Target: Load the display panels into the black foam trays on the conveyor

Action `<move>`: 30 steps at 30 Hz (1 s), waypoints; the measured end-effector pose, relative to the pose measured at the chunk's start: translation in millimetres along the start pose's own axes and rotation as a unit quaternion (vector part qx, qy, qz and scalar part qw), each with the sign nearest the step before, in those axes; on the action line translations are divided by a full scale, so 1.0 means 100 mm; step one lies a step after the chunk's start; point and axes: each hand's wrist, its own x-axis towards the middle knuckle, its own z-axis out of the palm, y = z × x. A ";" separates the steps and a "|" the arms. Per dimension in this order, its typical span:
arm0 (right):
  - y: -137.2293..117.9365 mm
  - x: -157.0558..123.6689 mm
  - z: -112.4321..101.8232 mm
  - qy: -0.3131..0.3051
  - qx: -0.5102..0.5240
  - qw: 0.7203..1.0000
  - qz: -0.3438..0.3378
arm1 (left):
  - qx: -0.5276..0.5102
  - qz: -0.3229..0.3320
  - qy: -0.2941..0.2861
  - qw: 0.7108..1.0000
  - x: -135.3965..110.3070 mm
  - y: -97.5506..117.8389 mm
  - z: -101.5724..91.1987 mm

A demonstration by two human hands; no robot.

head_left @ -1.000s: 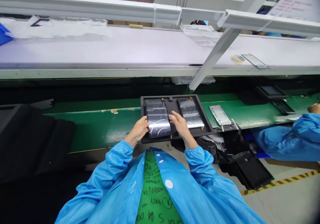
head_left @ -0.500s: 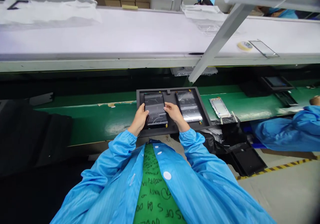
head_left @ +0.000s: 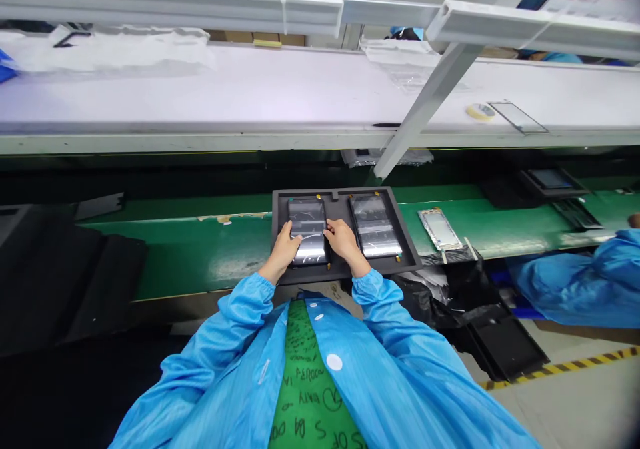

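Observation:
Both my hands are on a glossy, film-covered display panel (head_left: 309,231) lying in the left recess of a black rectangular tray (head_left: 345,199). My left hand (head_left: 285,245) grips its left edge, and my right hand (head_left: 343,240) holds its right edge. My fingers hide part of the panel's lower half. A similar shiny panel (head_left: 375,225) lies in the tray's right recess, untouched. The tray rests on a green conveyor belt (head_left: 210,255) directly in front of me.
A foil-edged panel (head_left: 440,229) lies on the belt to the right. A white upper shelf (head_left: 200,92) holds a tape roll (head_left: 480,111) and a glass sheet (head_left: 517,117). A co-worker's blue sleeve (head_left: 575,282) is at right; black trays and bags sit below.
The left panel has gone from looking larger and tilted to lying lower in its recess. My hands have closed in around it, and the camera view has shifted slightly.

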 end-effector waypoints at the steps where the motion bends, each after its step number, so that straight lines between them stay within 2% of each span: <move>1: -0.02 -0.02 -0.01 -0.001 -0.018 1.000 0.004 | 0.029 0.005 -0.003 1.000 0.00 0.00 0.00; 4: -0.07 -0.07 -0.02 -0.010 -0.041 0.999 0.011 | 0.094 0.019 -0.003 0.995 -0.02 -0.01 0.01; 10: -0.14 -0.12 -0.04 -0.010 -0.057 0.998 0.012 | 0.160 0.036 -0.015 0.986 -0.06 0.02 0.10; 14: -0.15 -0.10 -0.09 -0.011 -0.070 0.997 0.019 | 0.152 0.043 -0.026 0.987 -0.10 0.07 0.17; 16: -0.14 -0.15 -0.10 -0.005 -0.072 0.997 0.017 | 0.125 0.063 -0.031 0.990 -0.21 0.07 0.13; 18: -0.14 -0.26 -0.08 0.035 -0.066 0.997 -0.002 | 0.103 0.126 -0.029 0.986 -0.36 0.06 -0.03; 20: -0.14 -0.41 -0.03 0.123 -0.039 0.990 -0.053 | 0.105 0.217 0.010 0.970 -0.53 0.07 -0.35; 21: -0.15 -0.48 0.01 0.172 -0.017 0.981 -0.088 | 0.121 0.260 0.053 0.957 -0.61 0.09 -0.58; 22: -0.17 -0.55 0.05 0.213 0.005 0.969 -0.127 | 0.146 0.294 0.109 0.938 -0.71 0.11 -0.86; 24: -0.26 -0.71 0.13 0.252 0.044 0.949 -0.186 | 0.214 0.327 0.247 0.887 -0.93 0.16 -1.56; 26: -0.44 -0.88 0.23 0.248 0.070 0.938 -0.231 | 0.296 0.308 0.378 0.821 -1.20 0.17 -2.37; 27: -0.55 -0.96 0.30 0.236 0.079 0.936 -0.248 | 0.342 0.276 0.426 0.790 -1.33 0.14 -2.78; 29: -0.82 -1.10 0.44 0.208 0.094 0.934 -0.273 | 0.437 0.183 0.477 0.741 -1.56 0.04 -3.56; 30: -0.96 -1.15 0.52 0.193 0.102 0.934 -0.283 | 0.474 0.129 0.482 0.725 -1.65 -0.04 -3.90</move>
